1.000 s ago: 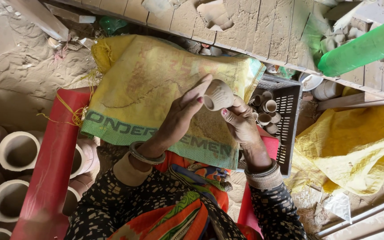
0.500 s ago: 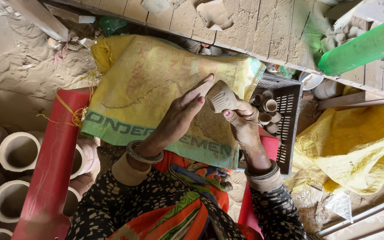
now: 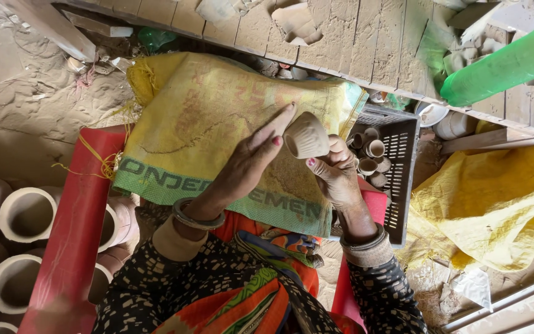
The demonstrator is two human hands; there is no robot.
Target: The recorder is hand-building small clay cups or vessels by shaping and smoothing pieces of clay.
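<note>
My right hand (image 3: 336, 171) grips a small pale clay cup (image 3: 307, 135), holding it tilted above a yellow woven sack (image 3: 205, 124) spread over my lap. My left hand (image 3: 245, 167) is stretched out with its fingers straight, the fingertips touching the cup's left side near the rim. Both wrists wear bangles, and the nails are painted pink. The sack has a green band along its near edge.
A dark plastic crate (image 3: 397, 167) with several small clay cups (image 3: 371, 158) stands just right of my right hand. A red frame (image 3: 72, 229) runs along the left, with large clay pots (image 3: 26, 213) beside it. Another yellow sack (image 3: 495, 204) lies right; a wooden plank platform (image 3: 353, 37) and a green tube (image 3: 505, 65) are beyond.
My left hand has opened and slid along the cup, its fingers now stretched up beside the rim. The cup has turned a little in my right hand.
</note>
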